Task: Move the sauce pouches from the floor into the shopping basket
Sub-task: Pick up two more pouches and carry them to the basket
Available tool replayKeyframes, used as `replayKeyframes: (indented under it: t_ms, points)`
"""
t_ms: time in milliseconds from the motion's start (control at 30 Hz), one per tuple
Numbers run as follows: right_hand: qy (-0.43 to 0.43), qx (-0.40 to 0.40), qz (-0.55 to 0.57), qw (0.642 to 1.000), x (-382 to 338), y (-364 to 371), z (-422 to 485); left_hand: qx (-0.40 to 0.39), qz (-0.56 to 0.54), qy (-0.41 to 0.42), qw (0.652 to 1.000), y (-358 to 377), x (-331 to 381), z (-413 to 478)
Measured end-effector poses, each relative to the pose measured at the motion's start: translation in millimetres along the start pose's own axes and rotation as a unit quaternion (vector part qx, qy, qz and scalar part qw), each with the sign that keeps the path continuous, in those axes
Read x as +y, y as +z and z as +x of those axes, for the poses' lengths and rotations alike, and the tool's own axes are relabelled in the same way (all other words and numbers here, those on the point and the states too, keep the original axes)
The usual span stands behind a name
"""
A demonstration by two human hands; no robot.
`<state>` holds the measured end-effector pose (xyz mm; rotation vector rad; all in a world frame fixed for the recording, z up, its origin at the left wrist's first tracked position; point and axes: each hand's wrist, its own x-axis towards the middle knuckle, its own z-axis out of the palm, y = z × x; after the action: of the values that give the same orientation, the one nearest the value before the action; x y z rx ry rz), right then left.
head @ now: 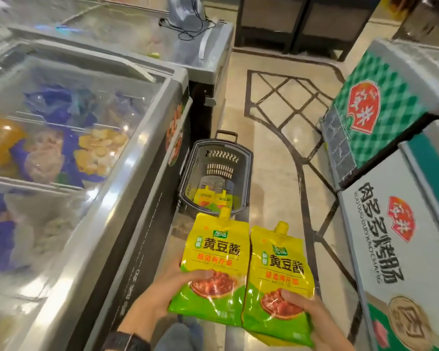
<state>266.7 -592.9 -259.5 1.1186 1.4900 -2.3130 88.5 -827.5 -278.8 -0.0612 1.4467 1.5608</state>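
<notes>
Head view: your left hand [160,297] grips the left pouch [213,254], your right hand [312,315] grips the right pouch [279,269], both just short of the basket [249,160]; two pouches [213,198] lie inside it.

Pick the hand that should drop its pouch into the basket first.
Left, probably. The left hand holds its sauce pouch in line with the shopping basket, spout almost at the near rim. The right hand holds the other pouch off to the basket's right, needing a sideways move.

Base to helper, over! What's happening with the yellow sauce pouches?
Left hand grips left pouch. Right hand grips right pouch. Two more pouches already in basket. Nothing blocks the basket.
</notes>
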Motion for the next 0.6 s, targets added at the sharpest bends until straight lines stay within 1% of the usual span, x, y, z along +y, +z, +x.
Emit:
replayKeyframes:
  t_ms: [133, 233, 367, 467, 600]
  points:
    - [0.02, 0.012, 0.051, 0.998, -40, 15, 45, -0.007, -0.018, -0.02, 1.0, -13, 42, 49]
    - [0.026, 0.021, 0.062, 0.998, -65, 18, 83, -0.007, -0.01, -0.042, 0.999, -23, 68, 85]
    - [0.033, 0.014, 0.069, 0.997, -94, 12, 139, 0.014, 0.003, -0.065, 0.998, -32, 91, 135]
    - [0.058, 0.004, 0.043, 0.997, -111, -4, 194, 0.033, -0.001, -0.083, 0.996, -37, 104, 178]
    - [0.081, -0.018, 0.003, 0.997, -138, -35, 280, 0.037, -0.005, -0.091, 0.995, -36, 122, 250]
